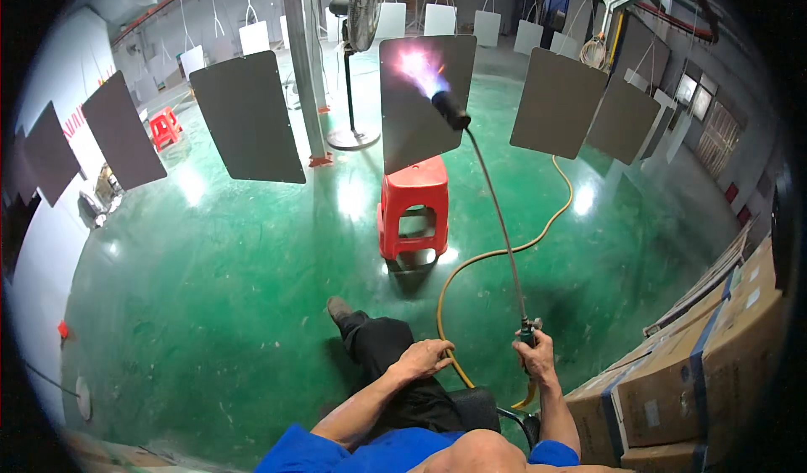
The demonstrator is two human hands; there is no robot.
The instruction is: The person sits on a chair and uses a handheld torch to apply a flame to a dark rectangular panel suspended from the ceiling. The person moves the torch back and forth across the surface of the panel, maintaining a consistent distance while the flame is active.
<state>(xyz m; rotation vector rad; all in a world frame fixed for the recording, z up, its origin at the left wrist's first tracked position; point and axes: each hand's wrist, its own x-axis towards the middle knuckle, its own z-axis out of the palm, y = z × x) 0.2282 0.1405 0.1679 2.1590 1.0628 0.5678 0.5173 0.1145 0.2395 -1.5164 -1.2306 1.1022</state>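
Over green floor [218, 271], work looks unfinished: right hand [536, 354] holding a lit gas torch [452, 112] toward one gray panel [412, 128], others [248, 120] flame-free, left hand [423, 358] loosely curled.

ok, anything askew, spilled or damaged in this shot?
Nothing visibly spilled or damaged. Mildly untidy: the yellow hose snakes loose across the green floor, a possible trip hazard. The hanging panels slant, but that may be fisheye bend. The lit torch is in the right hand.

Flaming torch [451, 111] — in right hand [535, 355]
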